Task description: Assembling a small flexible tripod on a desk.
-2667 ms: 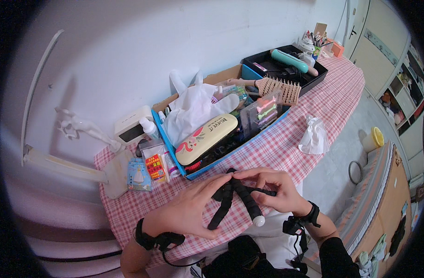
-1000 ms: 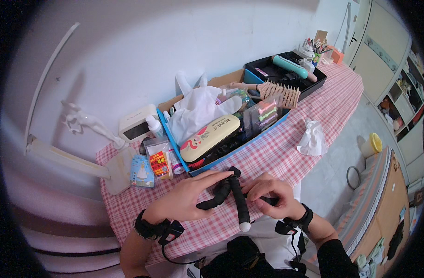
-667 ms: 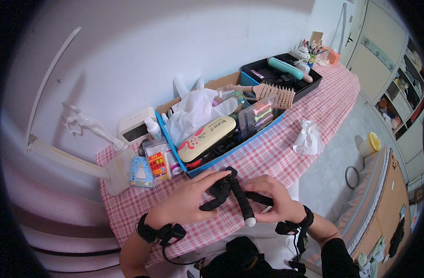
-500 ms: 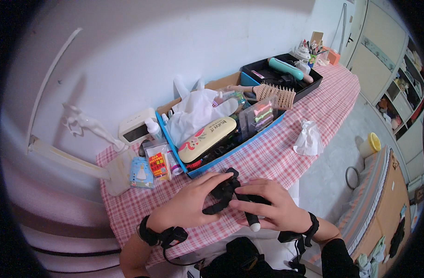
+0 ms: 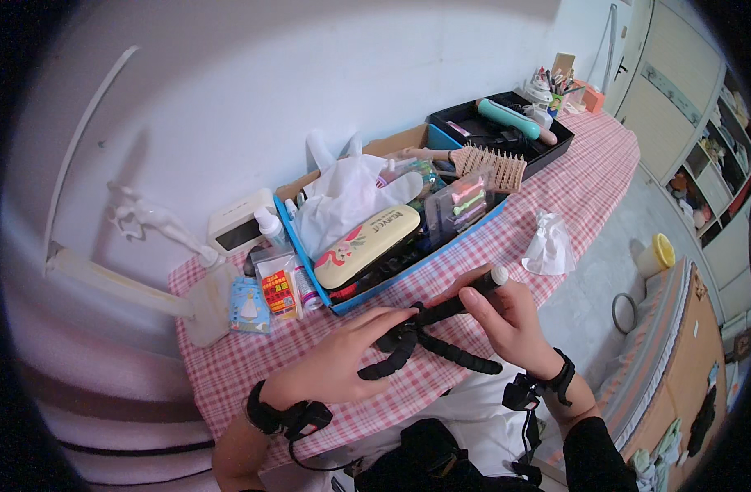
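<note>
A black flexible tripod (image 5: pixel 461 354) with bendy, ribbed legs is held over the near edge of the table. My left hand (image 5: pixel 330 357) closes around its top end, and the fingers hide part of it. One ribbed leg curls below that hand, and another reaches toward the right. A straighter black piece with a white tip slants up to the right. My right hand (image 5: pixel 513 326) grips this piece near the tip between thumb and fingers. Black bands with small devices and cables circle both wrists.
Beyond my hands a blue-edged box (image 5: pixel 416 266) holds a pencil case (image 5: pixel 367 246), white cloth-like item and hairbrush (image 5: pixel 490 167). A black tray (image 5: pixel 560 148) stands behind it. Small packets (image 5: pixel 250 305) lie left, a crumpled white tissue (image 5: pixel 549 246) right, on the checked tablecloth (image 5: pixel 228 369).
My right hand has moved up and to the right. The white-tipped piece has swung from pointing toward me to pointing up and right, leaving another leg exposed.
</note>
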`<action>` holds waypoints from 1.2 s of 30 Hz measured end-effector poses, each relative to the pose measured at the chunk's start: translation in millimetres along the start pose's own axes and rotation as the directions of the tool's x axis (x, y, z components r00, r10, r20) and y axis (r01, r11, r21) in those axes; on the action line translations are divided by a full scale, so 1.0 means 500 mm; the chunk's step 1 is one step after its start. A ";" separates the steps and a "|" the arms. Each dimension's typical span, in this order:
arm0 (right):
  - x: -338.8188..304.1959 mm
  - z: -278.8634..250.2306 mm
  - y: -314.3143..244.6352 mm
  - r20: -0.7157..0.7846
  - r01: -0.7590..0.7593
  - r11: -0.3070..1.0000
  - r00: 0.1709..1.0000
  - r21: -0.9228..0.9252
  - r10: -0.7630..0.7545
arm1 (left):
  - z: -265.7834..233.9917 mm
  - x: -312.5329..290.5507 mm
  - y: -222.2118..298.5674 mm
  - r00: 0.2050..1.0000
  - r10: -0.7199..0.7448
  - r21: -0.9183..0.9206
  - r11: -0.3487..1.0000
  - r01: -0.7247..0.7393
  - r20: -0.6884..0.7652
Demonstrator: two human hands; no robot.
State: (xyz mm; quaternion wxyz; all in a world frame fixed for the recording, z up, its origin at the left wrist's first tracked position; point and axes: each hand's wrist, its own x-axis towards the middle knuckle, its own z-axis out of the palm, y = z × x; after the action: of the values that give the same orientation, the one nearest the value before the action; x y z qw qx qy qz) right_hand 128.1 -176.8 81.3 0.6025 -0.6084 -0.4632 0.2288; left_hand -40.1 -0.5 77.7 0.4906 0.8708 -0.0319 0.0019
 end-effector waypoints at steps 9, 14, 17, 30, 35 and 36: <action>0.006 -0.012 0.016 0.033 -0.180 0.919 0.983 0.350 0.180 | 0.002 0.005 0.004 1.000 -0.006 0.030 1.000 0.007 -0.020; 0.007 -0.014 0.039 0.017 -0.241 0.850 0.965 0.468 0.264 | 0.007 0.005 0.005 0.999 0.001 0.065 0.998 0.001 -0.032; 0.005 -0.018 0.051 0.022 -0.277 0.795 0.949 0.540 0.316 | 0.009 0.007 0.005 0.999 0.012 0.077 0.997 -0.009 -0.032; -0.009 -0.022 0.045 -0.124 -0.222 0.927 0.955 0.302 0.269 | 0.009 0.004 0.004 0.999 0.015 0.100 0.995 -0.011 -0.041; -0.031 -0.062 0.003 -0.258 0.215 0.662 0.801 -0.718 -0.540 | 0.014 -0.004 0.004 0.998 0.006 0.102 0.995 0.001 -0.060; -0.031 -0.065 -0.010 -0.088 0.296 0.550 0.820 -0.781 -0.566 | 0.015 -0.002 0.006 0.998 0.036 0.115 0.993 -0.029 -0.058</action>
State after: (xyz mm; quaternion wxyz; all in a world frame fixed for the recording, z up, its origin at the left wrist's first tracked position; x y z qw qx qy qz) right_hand 146.6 -207.7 87.1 0.4098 -0.6918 -0.5435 -0.2409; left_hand -41.7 -8.4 76.1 0.4408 0.8963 -0.0313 0.0378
